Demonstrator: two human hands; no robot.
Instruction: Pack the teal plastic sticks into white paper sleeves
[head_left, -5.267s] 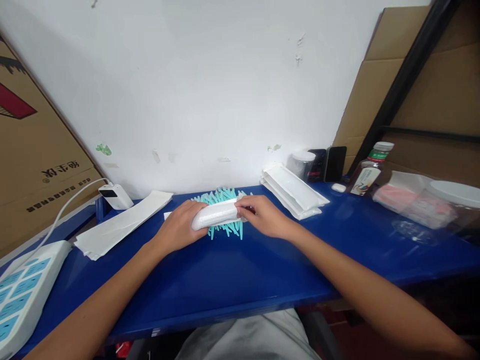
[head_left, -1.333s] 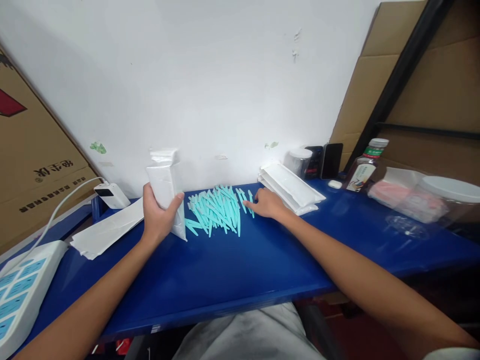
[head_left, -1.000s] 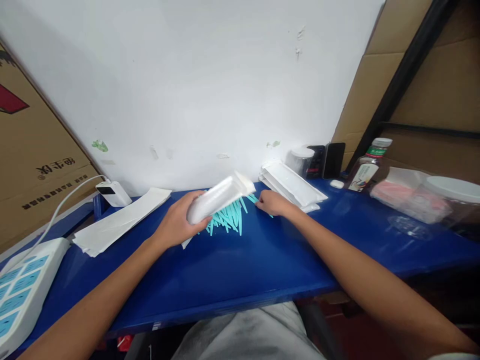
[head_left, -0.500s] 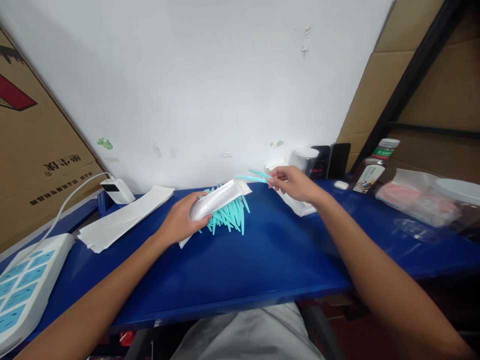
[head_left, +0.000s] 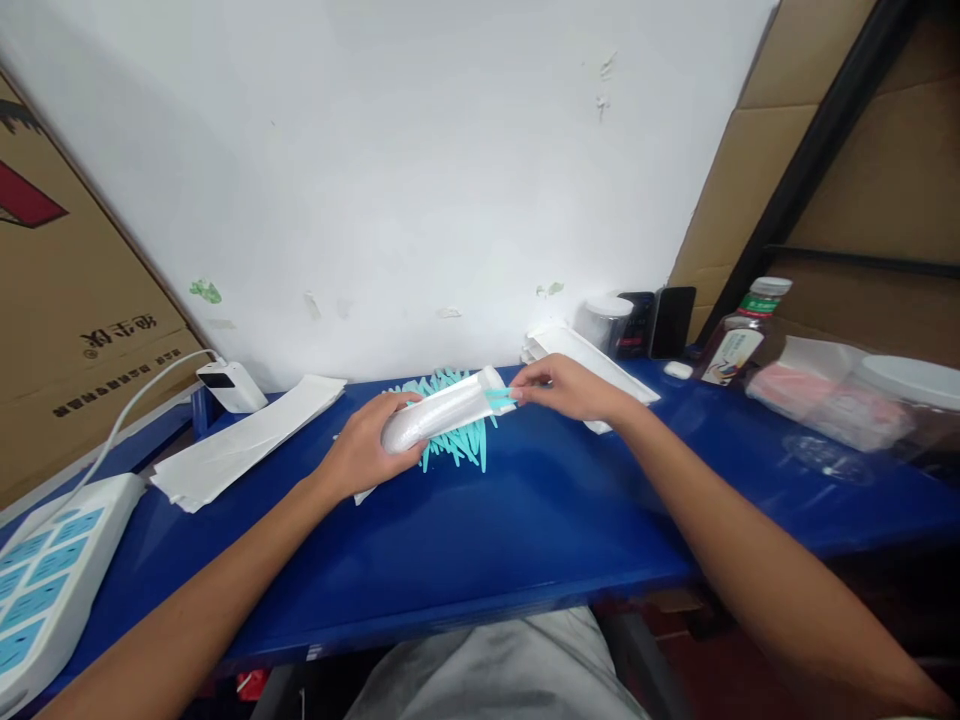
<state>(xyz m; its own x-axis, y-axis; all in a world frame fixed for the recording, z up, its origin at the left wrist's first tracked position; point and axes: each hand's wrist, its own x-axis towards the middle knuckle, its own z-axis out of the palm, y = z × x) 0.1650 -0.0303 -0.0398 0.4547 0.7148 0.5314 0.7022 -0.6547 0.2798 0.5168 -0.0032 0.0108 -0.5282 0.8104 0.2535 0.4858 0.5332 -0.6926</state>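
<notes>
My left hand (head_left: 379,443) is closed round a long white pouch with a clear front (head_left: 439,412), tilted up to the right. Between the thumb and fingers of my right hand (head_left: 559,388) are thin turquoise plastic sticks (head_left: 499,397); their far ends are at the pouch's open right end and seem to reach inside. A heap of similar turquoise pieces (head_left: 469,443) lies on the blue table behind and below the pouch, partly covered by it. What exactly these pieces are, I cannot make out.
Flat white pouches (head_left: 251,440) lie at the left, near a white power strip (head_left: 75,560) and a small white device (head_left: 231,387) with a cable. More white pouches (head_left: 592,362) lie behind my right hand. Farther right stand a lidded jar (head_left: 604,322), phones (head_left: 672,322) and a bottle (head_left: 739,335).
My right hand has moved slightly down and left, bringing the turquoise sticks from above the pouch's mouth to its open end. My left hand still holds the pouch in nearly the same place.
</notes>
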